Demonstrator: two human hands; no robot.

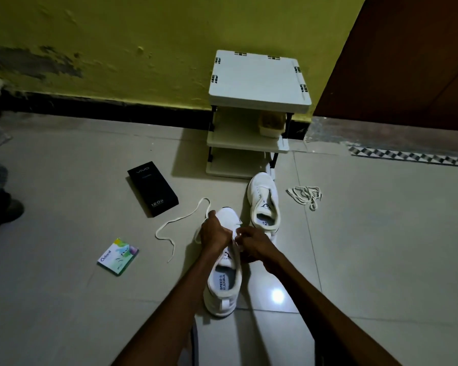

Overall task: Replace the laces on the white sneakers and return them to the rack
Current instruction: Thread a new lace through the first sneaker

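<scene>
Lace [180, 214], pinched by left hand [215, 231] and right hand [255, 245] above sneaker [220, 303], may slip its eyelet if grip slackens.

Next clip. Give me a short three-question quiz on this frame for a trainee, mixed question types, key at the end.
1. Multiple choice: the left hand and right hand are both on which shoe? A) near sneaker B) far sneaker C) neither
2. True or false: the bundle of loose laces lies inside the far sneaker.
3. Fill in: the lace from the near sneaker trails over the floor on the person's ___ side.
Key: 1 A; 2 false, it lies on the floor to the right of the far sneaker; 3 left.
</scene>
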